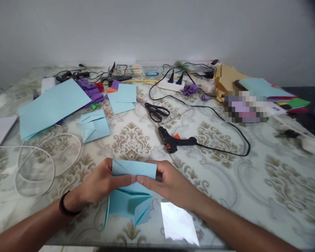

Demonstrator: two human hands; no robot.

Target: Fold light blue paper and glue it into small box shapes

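Observation:
A partly folded light blue sheet of paper [132,206] is held between both hands near the table's front edge. My left hand [101,180] grips its left side, the thumb pressing along a fold. On the other side, my right hand [170,182] pinches the same sheet, and the two thumb tips meet at its middle. The upper flap is a flat band, while the lower part opens into creased, standing flaps. Most of the fingers are hidden behind the paper. A folded blue paper piece [95,126] lies beyond my left hand.
A black glue gun [173,139] lies ahead, its cord running to a white power strip [170,84]. Black-handled scissors [156,111] rest behind it. Large blue sheets [55,105] and a looped white cable [54,168] are at left; brown paper [228,78] sits back right.

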